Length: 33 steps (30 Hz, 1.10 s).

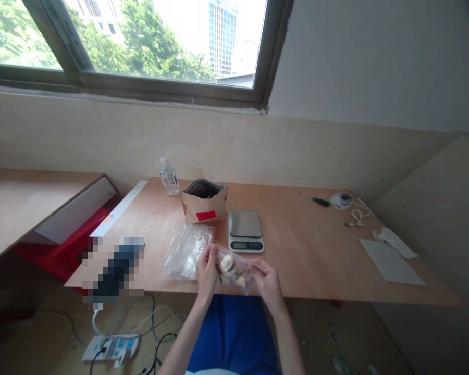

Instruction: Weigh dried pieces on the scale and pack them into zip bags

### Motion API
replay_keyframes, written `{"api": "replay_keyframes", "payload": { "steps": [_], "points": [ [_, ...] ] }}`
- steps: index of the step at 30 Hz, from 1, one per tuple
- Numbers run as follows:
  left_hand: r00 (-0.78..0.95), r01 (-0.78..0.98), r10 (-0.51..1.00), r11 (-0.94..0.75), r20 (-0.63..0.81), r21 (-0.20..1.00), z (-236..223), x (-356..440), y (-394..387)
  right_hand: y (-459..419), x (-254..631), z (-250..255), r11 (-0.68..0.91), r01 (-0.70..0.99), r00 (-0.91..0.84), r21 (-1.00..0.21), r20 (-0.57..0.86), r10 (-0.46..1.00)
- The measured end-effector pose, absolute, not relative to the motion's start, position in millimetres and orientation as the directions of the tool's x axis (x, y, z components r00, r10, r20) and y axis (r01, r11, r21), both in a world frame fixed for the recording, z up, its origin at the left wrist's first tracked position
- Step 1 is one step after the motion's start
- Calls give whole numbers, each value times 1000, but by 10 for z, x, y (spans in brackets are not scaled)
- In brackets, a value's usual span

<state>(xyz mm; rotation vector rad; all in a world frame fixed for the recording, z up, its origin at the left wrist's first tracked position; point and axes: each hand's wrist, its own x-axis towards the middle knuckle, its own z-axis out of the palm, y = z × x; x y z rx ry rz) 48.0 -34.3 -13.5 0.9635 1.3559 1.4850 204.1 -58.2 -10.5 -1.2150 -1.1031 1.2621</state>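
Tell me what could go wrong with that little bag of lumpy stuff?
The small clear plastic bag is pinched between the left hand and right hand near the front edge of the wooden table, so the pale chunks might slip out and drop to the floor. The bag could also bump the digital kitchen scale just beyond it.

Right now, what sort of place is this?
Probably a plain workroom in a city building: a wooden table holds a digital scale and a screwdriver, and the window looks out on trees and a tower block.
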Motion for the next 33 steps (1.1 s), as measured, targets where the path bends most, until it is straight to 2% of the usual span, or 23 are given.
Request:
{"api": "replay_keyframes", "payload": {
  "steps": [6, 11, 17, 22, 28, 33],
  "points": [
    [-323, 88, 942, -63, 88, 994, -35, 461, -303, -597, 2060, -78, -38, -59, 78, -998, -43, 996],
    [-272, 166, 952, -95, 138, 982, -60, 419, -290, -613, 2161, -81, -76, -79, 108, -994, -84, 991],
    [-186, 226, 966, -135, 179, 965, -61, 370, -315, -608, 2255, -22, -43, -17, 59, -999, -44, 997],
    [-187, 144, 975, -94, 120, 985, -52, 351, -358, -590, 2259, -9, -51, -44, 176, -998, -58, 983],
    [-57, -150, 997, 39, -48, 988, -70, 353, -416, -589, 2239, -61, -50, -161, 410, -986, -113, 905],
    [-1, -201, 992, 126, -129, 971, -75, 347, -424, -606, 2249, -88, -69, -264, 441, -962, -184, 879]
  ]
}}
